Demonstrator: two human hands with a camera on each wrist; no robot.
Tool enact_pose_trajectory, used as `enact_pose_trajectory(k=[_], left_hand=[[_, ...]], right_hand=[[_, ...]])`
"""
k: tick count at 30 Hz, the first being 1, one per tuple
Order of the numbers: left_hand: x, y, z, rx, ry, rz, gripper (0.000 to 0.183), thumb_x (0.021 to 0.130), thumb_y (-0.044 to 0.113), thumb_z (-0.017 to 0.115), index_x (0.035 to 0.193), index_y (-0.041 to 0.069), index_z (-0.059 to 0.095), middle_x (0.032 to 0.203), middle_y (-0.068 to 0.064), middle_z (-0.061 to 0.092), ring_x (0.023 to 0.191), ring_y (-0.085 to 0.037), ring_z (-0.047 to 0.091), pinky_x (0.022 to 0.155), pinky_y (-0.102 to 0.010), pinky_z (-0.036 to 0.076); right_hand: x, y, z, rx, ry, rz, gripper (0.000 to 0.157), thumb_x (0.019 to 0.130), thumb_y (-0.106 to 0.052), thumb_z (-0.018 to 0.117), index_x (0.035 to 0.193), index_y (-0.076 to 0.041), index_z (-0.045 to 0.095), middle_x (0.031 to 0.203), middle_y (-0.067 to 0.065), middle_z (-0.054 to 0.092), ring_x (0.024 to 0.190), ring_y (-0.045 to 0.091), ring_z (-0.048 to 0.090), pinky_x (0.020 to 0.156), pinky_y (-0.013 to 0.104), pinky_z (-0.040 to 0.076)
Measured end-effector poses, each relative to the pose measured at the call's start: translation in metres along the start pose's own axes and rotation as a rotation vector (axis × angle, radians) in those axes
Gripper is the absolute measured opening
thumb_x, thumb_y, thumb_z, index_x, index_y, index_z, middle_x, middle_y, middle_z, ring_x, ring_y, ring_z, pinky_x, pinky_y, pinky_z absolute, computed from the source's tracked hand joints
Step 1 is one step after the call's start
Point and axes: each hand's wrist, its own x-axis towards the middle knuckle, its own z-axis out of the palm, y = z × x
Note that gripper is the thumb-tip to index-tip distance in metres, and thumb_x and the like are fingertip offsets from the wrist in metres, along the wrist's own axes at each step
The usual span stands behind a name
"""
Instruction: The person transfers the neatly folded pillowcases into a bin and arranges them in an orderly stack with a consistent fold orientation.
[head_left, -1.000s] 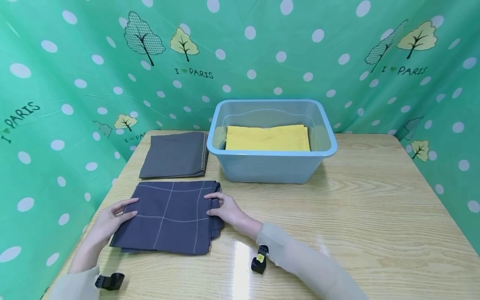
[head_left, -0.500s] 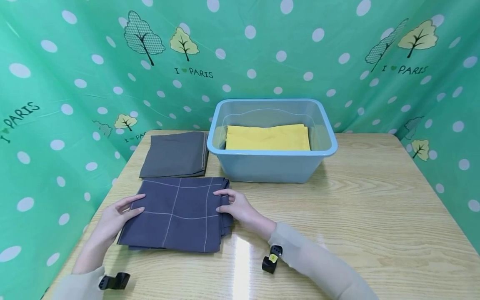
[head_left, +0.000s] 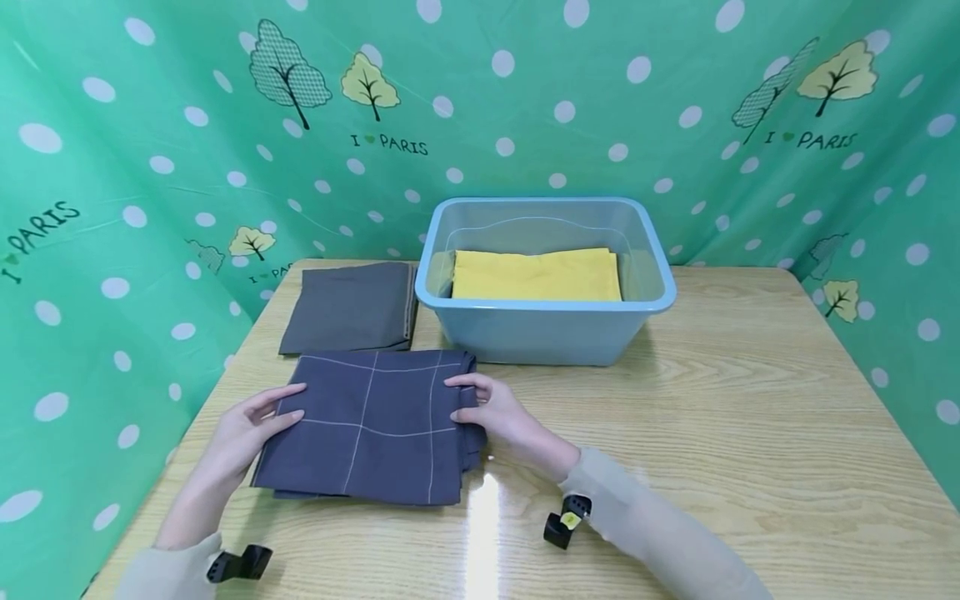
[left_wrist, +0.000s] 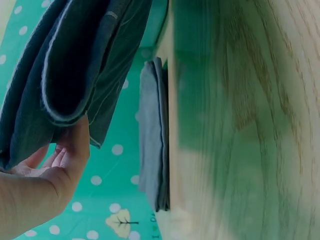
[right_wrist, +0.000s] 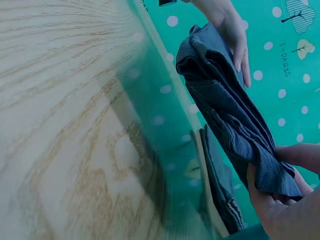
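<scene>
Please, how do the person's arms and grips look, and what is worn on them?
The left sleeve and right sleeve are plain, pale beige-grey. Near the cuffs are a black left device and a black right device, the latter with a yellow patch. The left grip and right grip wear no gloves.
</scene>
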Motion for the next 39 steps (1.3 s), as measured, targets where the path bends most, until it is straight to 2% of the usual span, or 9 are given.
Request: enact_pose_trajectory(k=[2,5,10,14,28,30,33,36,39], left_hand=[[-0.001,0.003,0.003,-0.01,-0.006,0.007,0.05,0.083,0.031,0.061,0.129,0.017,0.047,0.145,-0.017,0.014,0.132,-0.034,0.007,0.103,-0.042,0.022],[-0.004,0.012,0.007,0.02,-0.019,0.003,0.053,0.082,0.034,0.061,0.13,0.015,0.046,0.145,-0.017,0.015,0.131,-0.037,0.01,0.103,-0.046,0.021],[-0.005,0.021,0.014,0.03,-0.024,0.008,0.052,0.083,0.032,0.061,0.13,0.013,0.047,0.144,-0.016,0.019,0.13,-0.036,0.014,0.102,-0.041,0.024],[-0.005,0.023,0.018,0.0,-0.037,0.023,0.052,0.083,0.028,0.062,0.129,0.011,0.047,0.144,-0.016,0.019,0.131,-0.036,0.012,0.102,-0.047,0.021],[-0.008,0.035,0.038,-0.007,-0.042,0.041,0.052,0.081,0.029,0.064,0.126,0.007,0.049,0.141,-0.014,0.028,0.13,-0.033,0.02,0.101,-0.045,0.024],[-0.008,0.037,0.041,-0.01,-0.043,0.045,0.052,0.081,0.028,0.064,0.126,0.006,0.05,0.141,-0.014,0.028,0.13,-0.032,0.02,0.101,-0.044,0.025],[-0.009,0.039,0.045,-0.009,-0.043,0.053,0.051,0.081,0.028,0.064,0.125,0.006,0.05,0.139,-0.013,0.03,0.126,-0.027,0.029,0.097,-0.032,0.034],[-0.01,0.042,0.05,-0.03,-0.047,0.069,0.05,0.081,0.026,0.064,0.124,0.005,0.051,0.135,-0.015,0.035,0.108,-0.014,0.05,0.083,-0.02,0.043],[-0.01,0.044,0.055,-0.052,-0.055,0.08,0.048,0.081,0.024,0.065,0.123,0.004,0.052,0.132,-0.015,0.039,0.088,-0.004,0.058,0.075,-0.017,0.046]], right_hand=[[-0.003,-0.001,-0.003,-0.013,0.008,0.002,0.041,0.075,-0.003,0.067,0.114,-0.013,0.06,0.112,0.013,0.057,0.1,0.022,0.055,0.081,0.031,0.046],[-0.007,-0.004,-0.007,-0.026,0.017,0.004,0.041,0.075,-0.004,0.067,0.113,-0.015,0.06,0.114,0.013,0.055,0.103,0.024,0.053,0.082,0.033,0.045],[-0.014,-0.007,-0.014,-0.023,0.025,-0.004,0.041,0.075,-0.004,0.067,0.114,-0.014,0.06,0.12,0.013,0.051,0.108,0.027,0.05,0.084,0.036,0.045],[-0.019,-0.007,-0.02,-0.015,0.038,-0.002,0.042,0.075,-0.004,0.067,0.114,-0.014,0.059,0.123,0.013,0.049,0.11,0.028,0.048,0.085,0.037,0.044],[-0.034,-0.011,-0.04,-0.063,0.08,0.0,0.04,0.073,-0.003,0.068,0.109,-0.019,0.062,0.132,0.01,0.041,0.117,0.031,0.042,0.09,0.043,0.04],[-0.036,-0.011,-0.043,-0.061,0.08,-0.01,0.04,0.073,-0.003,0.068,0.11,-0.018,0.062,0.132,0.01,0.041,0.116,0.031,0.043,0.089,0.042,0.041],[-0.04,-0.012,-0.049,-0.051,0.074,-0.017,0.041,0.073,-0.003,0.068,0.111,-0.017,0.061,0.131,0.011,0.043,0.115,0.03,0.044,0.088,0.04,0.042],[-0.044,-0.012,-0.054,-0.052,0.076,-0.018,0.041,0.073,-0.003,0.068,0.112,-0.016,0.061,0.13,0.01,0.044,0.114,0.029,0.046,0.088,0.039,0.042],[-0.047,-0.012,-0.06,-0.069,0.078,-0.023,0.041,0.073,-0.005,0.068,0.112,-0.015,0.06,0.129,0.011,0.045,0.113,0.029,0.046,0.088,0.04,0.042]])
